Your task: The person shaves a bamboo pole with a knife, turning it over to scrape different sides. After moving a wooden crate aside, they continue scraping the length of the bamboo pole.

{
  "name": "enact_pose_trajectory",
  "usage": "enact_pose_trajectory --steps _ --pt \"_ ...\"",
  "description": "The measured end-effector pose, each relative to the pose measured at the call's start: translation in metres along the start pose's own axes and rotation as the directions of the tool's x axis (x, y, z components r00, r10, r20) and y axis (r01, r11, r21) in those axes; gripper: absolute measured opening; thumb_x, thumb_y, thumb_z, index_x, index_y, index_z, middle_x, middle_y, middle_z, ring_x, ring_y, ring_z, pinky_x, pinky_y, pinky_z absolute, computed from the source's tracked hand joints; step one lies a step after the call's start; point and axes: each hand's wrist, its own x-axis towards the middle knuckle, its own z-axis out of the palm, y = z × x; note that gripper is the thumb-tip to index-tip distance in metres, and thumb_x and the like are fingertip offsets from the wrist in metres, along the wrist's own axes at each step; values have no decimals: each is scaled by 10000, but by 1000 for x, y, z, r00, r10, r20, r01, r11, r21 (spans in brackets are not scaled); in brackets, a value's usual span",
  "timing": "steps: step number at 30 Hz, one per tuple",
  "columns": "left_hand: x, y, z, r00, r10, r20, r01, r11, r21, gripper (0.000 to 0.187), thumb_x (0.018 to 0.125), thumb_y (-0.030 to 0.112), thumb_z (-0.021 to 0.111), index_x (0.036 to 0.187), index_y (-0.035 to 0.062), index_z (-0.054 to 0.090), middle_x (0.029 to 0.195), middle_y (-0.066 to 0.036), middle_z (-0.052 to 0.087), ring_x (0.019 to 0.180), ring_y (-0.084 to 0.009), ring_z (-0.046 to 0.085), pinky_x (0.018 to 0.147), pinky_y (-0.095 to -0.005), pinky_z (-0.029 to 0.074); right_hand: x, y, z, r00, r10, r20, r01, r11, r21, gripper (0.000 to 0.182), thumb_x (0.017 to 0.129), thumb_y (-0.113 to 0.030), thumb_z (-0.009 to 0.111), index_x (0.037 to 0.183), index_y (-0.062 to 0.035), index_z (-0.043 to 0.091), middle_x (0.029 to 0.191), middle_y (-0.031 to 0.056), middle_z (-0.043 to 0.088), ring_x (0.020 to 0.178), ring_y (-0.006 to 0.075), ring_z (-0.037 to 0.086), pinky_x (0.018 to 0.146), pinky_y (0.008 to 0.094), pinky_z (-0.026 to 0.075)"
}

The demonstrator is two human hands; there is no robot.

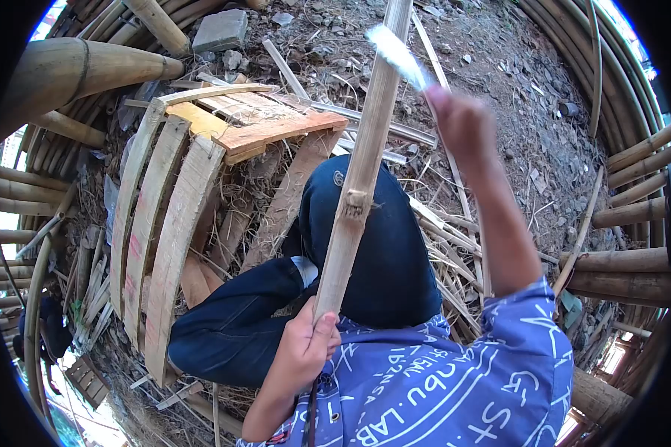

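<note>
A long split length of bamboo (364, 167) with a node near its middle runs from my lap up past the top edge of the view. My left hand (304, 344) is wrapped round its lower end, thumb on top. Over to the right, my right hand (464, 127) is raised, smeared by motion and closed on the handle of a knife. The bright, blurred knife blade (401, 58) overlaps the upper part of the bamboo; whether it touches cannot be made out. My bent knees lie under the bamboo.
A wooden slatted crate (177, 246) stands at my left, partly filled with shavings. Bamboo splints (455, 261) lie beside my right leg. Thick bamboo poles (89, 71) are stacked around the edges. A concrete block (221, 31) sits on the rubble ground.
</note>
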Motion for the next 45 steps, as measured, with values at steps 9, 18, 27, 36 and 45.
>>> enact_pose_trajectory --steps 9,18,27,36,45 --pt "1 0 -11 999 -26 29 27 999 -41 221 999 234 439 966 18 475 603 -6 431 508 -43 380 458 -191 325 -9 7 -24 981 182 64 -192 959 211 633 949 -535 433 627 1 534 469 56 434 435 145 440 427 342 331" --pt "5 7 -7 1000 17 -7 -17 999 29 217 993 190 446 946 -11 515 591 6 428 511 -39 374 459 -198 311 -44 -97 -53 961 -95 261 20 960 278 499 891 -479 560 625 -58 575 495 110 515 455 292 552 424 380 402" --pt "5 6 3 976 179 -128 -134 945 297 255 981 185 470 871 -35 538 543 -5 486 484 -42 443 446 -201 347 -32 -85 -43 921 -282 270 268 959 87 483 862 -499 584 617 -83 577 501 97 543 471 280 590 433 379 446" --pt "-1 16 4 968 189 -167 -114 918 380 240 976 183 479 882 -28 544 539 -32 493 479 -63 456 461 -232 372 16 -14 -55 998 8 60 -1 994 -110 584 931 -543 452 599 -75 560 434 37 470 367 173 465 375 322 360" --pt "2 29 12 953 266 -143 -138 805 578 96 943 83 494 947 -13 509 578 -199 519 555 -381 581 486 -392 426 -48 -97 -59 940 -204 275 183 978 99 501 858 -502 588 599 -76 550 473 98 510 434 277 566 414 369 424"
